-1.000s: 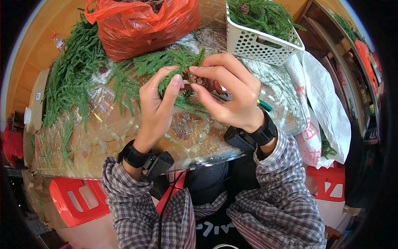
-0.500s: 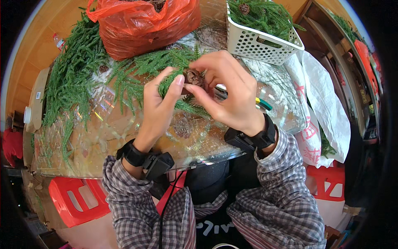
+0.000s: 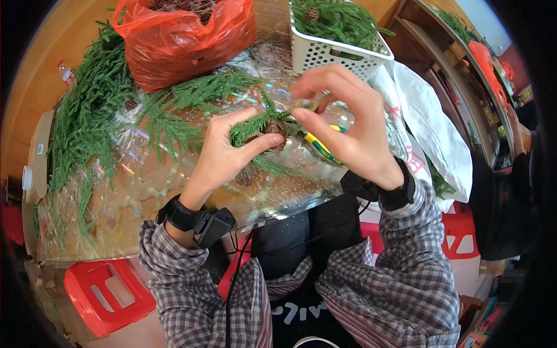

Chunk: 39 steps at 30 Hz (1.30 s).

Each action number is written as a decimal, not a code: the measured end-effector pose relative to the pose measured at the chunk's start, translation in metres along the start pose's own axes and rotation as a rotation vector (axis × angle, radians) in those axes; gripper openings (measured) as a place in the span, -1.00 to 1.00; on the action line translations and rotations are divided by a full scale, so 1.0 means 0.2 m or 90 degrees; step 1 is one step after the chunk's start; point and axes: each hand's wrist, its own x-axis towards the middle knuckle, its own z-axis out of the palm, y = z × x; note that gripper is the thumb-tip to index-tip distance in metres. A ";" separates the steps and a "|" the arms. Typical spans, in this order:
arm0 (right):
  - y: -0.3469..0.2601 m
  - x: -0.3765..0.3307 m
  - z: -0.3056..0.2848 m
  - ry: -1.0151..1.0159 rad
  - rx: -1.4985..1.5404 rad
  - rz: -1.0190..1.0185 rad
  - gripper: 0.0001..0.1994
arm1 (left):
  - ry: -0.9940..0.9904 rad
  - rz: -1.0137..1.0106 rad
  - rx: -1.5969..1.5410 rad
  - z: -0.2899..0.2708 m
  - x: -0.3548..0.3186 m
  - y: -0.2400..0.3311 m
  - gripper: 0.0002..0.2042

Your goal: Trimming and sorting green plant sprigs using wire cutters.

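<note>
A brown pine cone (image 3: 277, 129) is held above the table together with a green artificial pine sprig (image 3: 248, 129). My left hand (image 3: 227, 145) is closed on them, its thumb pressed across the cone. Just to the right, my right hand (image 3: 354, 119) is raised with thumb and forefinger apart. Its thumb tip is close to the sprig's small upper tips, and whether it touches them is hard to tell. Beneath my right hand lies a tool with yellow-and-green handles (image 3: 322, 148), partly hidden by the hand. Another green sprig (image 3: 277, 166) shows below the cone.
A red plastic bag (image 3: 185, 49) of brown material stands at the back. Right of it is a white perforated basket (image 3: 331, 51) of greenery and cones. Green branches (image 3: 93, 98) cover the table's left. A white sack (image 3: 432, 127) hangs at the right, near a red stool (image 3: 461, 235).
My right hand has drawn away from the cone to the right, its fingers parting. My left hand still grips the cone and sprig. The view has shifted slightly.
</note>
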 end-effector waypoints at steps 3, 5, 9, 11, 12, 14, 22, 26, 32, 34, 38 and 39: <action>0.03 0.02 -0.01 -0.021 -0.001 0.027 -0.80 | -0.015 0.090 0.050 0.02 0.00 0.00 -0.73; 0.03 0.04 0.01 -0.097 0.071 0.107 -0.78 | -0.020 0.134 0.076 0.02 0.00 0.00 -0.71; 0.03 0.06 0.01 -0.178 0.176 0.251 -0.74 | -0.124 0.017 0.141 0.01 -0.01 -0.02 -0.60; 0.03 0.06 0.00 -0.198 0.208 0.306 -0.72 | -0.078 0.090 0.092 0.04 0.00 -0.01 -0.66; 0.04 0.07 0.00 -0.209 0.216 0.307 -0.70 | -0.055 0.127 0.067 0.04 0.00 -0.01 -0.67; 0.05 0.07 -0.01 -0.228 0.232 0.307 -0.67 | -0.057 0.149 0.069 0.05 0.00 -0.01 -0.67; 0.09 0.09 -0.03 -0.302 -0.015 -0.183 -0.70 | -0.147 0.037 -0.001 0.01 -0.04 -0.01 -0.68; 0.07 0.11 -0.08 -0.371 0.065 -0.181 -0.77 | -0.161 0.017 -0.065 -0.01 -0.04 -0.02 -0.67; 0.06 0.15 -0.11 -0.472 0.097 -0.137 -0.84 | -0.273 -0.025 -0.101 -0.03 -0.02 0.01 -0.66; 0.08 0.16 -0.10 -0.512 0.106 -0.134 -0.86 | -0.277 -0.033 -0.102 -0.02 -0.02 0.01 -0.66; 0.10 0.17 -0.09 -0.503 0.110 -0.199 -0.88 | -0.285 -0.068 -0.108 -0.02 -0.02 0.00 -0.66; 0.10 0.17 -0.09 -0.503 0.110 -0.198 -0.88 | -0.289 -0.090 -0.115 -0.03 -0.02 0.00 -0.67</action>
